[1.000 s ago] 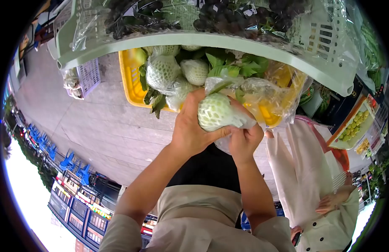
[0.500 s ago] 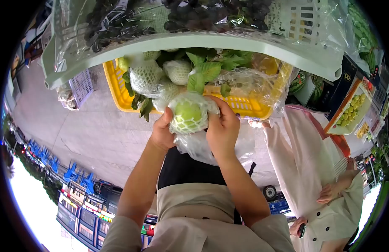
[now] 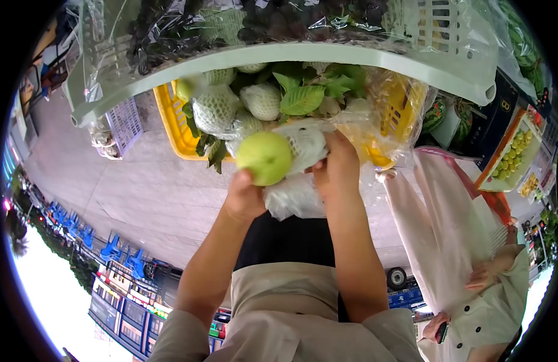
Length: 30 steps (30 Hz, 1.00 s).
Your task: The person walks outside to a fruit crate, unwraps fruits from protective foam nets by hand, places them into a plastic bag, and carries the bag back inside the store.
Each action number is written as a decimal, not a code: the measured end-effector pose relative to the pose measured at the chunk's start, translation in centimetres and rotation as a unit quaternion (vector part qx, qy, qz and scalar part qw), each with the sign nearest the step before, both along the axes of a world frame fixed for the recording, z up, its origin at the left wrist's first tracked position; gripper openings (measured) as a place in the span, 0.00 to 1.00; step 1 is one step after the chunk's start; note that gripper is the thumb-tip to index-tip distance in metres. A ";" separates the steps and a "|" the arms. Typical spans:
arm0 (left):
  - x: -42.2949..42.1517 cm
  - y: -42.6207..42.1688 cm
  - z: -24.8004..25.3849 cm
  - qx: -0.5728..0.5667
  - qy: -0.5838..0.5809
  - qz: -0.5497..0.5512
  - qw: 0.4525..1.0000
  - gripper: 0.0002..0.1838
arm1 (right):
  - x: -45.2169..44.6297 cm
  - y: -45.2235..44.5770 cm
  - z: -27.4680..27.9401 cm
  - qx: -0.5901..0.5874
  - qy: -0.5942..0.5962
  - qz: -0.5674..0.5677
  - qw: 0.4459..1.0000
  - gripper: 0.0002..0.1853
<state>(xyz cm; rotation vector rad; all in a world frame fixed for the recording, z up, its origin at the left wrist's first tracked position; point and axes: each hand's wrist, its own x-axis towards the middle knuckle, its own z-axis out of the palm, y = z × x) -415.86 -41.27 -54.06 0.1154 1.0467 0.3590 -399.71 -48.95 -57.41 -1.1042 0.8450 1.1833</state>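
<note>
In my left hand [image 3: 245, 194] is a smooth, round yellow-green fruit [image 3: 262, 158], a pear or guava by its look; my thumb presses on its lower left side. My right hand [image 3: 339, 166] pinches a white foam net sleeve [image 3: 307, 143], which lies off the fruit, against its right side. Below the fruit hangs a crumpled clear plastic bag [image 3: 296, 196], close to my right fingers. Just beyond my hands, a yellow basket [image 3: 168, 123] holds several fruits in foam nets [image 3: 214, 110] and green leaves [image 3: 303, 99].
A pale green crate [image 3: 279, 55] with dark grapes [image 3: 315, 24] under plastic overhangs the basket. At the right a person in pale clothes [image 3: 450, 223] stands close, a phone in one hand. A box of small yellow-green fruit [image 3: 513, 155] and watermelons [image 3: 434, 116] are farther right.
The foam net has come off the fruit and shifted right with my right hand. The fruit is now bare in my left hand. The view has shifted slightly.
</note>
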 end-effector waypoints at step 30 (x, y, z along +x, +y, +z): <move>-1.8 4.5 -0.2 0.197 0.282 -0.215 0.914 0.29 | 1.4 -6.1 1.8 0.536 0.171 -0.132 0.816 0.58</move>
